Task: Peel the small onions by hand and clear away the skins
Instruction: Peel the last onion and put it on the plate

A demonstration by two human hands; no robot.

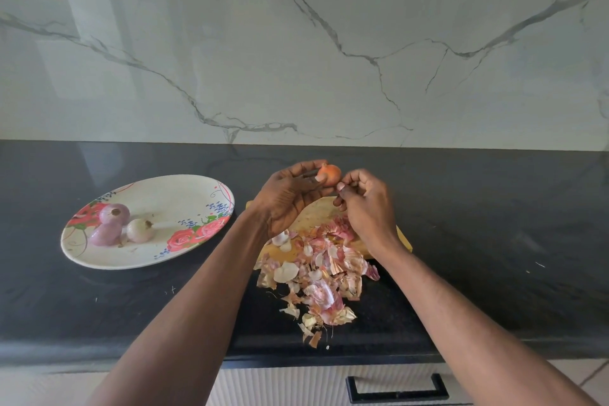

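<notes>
Above the board [316, 211], the left hand [286, 198] cradles the onion [329, 174] in curled fingers, steadying it; the right hand [365, 204] seemingly pinches its skin. Peelings [323, 273] pile beneath.

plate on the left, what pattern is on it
The plate is white with red roses and small blue sprigs, seen in the head view.
</notes>
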